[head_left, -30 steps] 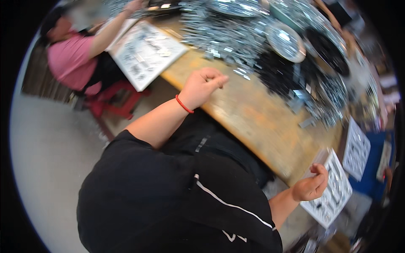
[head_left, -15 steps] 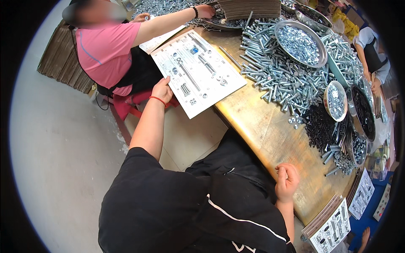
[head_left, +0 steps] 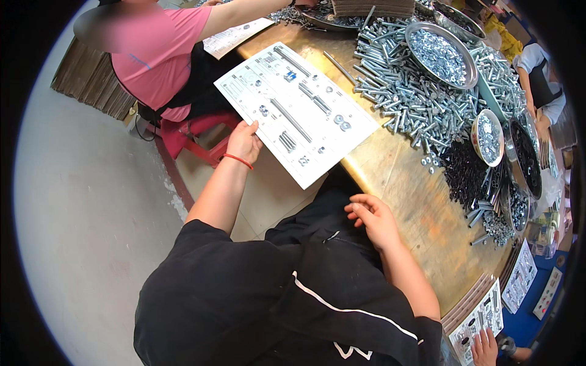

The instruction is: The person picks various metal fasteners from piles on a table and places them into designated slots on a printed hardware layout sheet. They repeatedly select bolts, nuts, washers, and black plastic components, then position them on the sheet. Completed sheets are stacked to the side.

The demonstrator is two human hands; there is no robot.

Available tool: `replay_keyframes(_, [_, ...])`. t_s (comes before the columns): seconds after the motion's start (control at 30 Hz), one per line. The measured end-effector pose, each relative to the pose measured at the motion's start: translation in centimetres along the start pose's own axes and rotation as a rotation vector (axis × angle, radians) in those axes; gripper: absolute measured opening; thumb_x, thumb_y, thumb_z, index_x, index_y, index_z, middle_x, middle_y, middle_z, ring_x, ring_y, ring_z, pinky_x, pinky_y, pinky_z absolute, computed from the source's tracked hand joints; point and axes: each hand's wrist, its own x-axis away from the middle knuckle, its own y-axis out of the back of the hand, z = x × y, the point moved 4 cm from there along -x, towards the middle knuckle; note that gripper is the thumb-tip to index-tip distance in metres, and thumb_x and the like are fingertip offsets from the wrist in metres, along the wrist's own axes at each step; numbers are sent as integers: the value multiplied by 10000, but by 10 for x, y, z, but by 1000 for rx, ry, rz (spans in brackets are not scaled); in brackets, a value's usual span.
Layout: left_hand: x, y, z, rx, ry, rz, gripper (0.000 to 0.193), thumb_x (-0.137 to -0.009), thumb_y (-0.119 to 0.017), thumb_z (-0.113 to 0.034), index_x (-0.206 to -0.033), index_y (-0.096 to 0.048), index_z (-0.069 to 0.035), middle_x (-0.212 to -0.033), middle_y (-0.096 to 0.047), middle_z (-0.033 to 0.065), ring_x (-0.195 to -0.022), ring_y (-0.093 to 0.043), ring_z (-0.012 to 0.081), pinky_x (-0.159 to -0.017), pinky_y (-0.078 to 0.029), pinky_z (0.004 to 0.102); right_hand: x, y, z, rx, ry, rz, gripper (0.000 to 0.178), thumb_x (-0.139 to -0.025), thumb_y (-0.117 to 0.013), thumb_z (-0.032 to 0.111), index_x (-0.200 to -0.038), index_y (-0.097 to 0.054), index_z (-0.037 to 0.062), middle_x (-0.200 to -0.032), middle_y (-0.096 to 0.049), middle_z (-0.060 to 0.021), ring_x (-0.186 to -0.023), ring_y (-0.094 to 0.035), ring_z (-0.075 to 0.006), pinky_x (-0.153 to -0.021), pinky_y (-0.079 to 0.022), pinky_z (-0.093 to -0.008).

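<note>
My left hand (head_left: 245,144) is closed on the near left edge of a white printed card (head_left: 242,90). The card lies tilted over the table's edge, with screws, rods, washers and a small blue piece on its face, apparently sealed to it. At the table's front edge hovers my right hand (head_left: 373,222), its fingers loosely bent and apart, with nothing seen in them. The near corner of the card is a short way from that hand. A big heap of silver bolts (head_left: 403,91) lies beyond, on the worn table (head_left: 421,213).
Bowls of small metal parts (head_left: 437,55) and a heap of black screws (head_left: 464,174) stand at the right. Stacked cards (head_left: 479,314) sit at the lower right, another person's hand (head_left: 484,349) on them. At the upper left sits a co-worker in pink (head_left: 152,67).
The card has moved right and nearer with my left hand. My right hand has gone left along the table edge and its fingers have loosened. Another hand has come onto the stacked cards.
</note>
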Motion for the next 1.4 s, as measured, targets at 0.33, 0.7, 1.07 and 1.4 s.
replay_keyframes(0.33, [120, -65, 67, 82, 215, 114, 264, -1014, -426, -90, -1253, -497, -4, -1244, -604, 137, -1134, -611, 235, -978, -510, 397, 36, 21, -45, -345, -124, -132, 249, -970, -521, 128, -1176, -557, -7, -998, -674, -83, -786, -625, -123, -648, -481, -228])
replay_keyframes(0.7, [129, -68, 67, -64, 185, -17, 343, -1048, -375, -290, -1213, -488, -12, -1227, -608, 133, -1128, -597, 219, -971, -465, 365, 155, 116, -91, -418, 63, -469, 183, -952, -531, 94, -1072, -606, -21, -883, -685, -74, -664, -586, -106, -591, -446, -233])
replay_keyframes(1.07, [151, -107, 93, -635, 284, 502, 113, -972, -532, -143, -922, -582, -54, -822, -657, 46, -708, -624, 107, -668, -481, 232, 265, 196, -139, -114, -41, -1047, 154, -913, -597, 74, -1009, -666, -25, -737, -658, -24, -561, -547, -53, -480, -389, -180])
replay_keyframes(1.4, [118, -194, 59, -1310, -214, 691, 232, -829, -712, -275, -824, -698, -43, -746, -676, 100, -657, -639, 231, -621, -502, 337, 254, 210, -55, 553, -7, -1318, 187, -848, -677, 99, -967, -670, -45, -821, -662, -75, -719, -586, -144, -688, -482, -278])
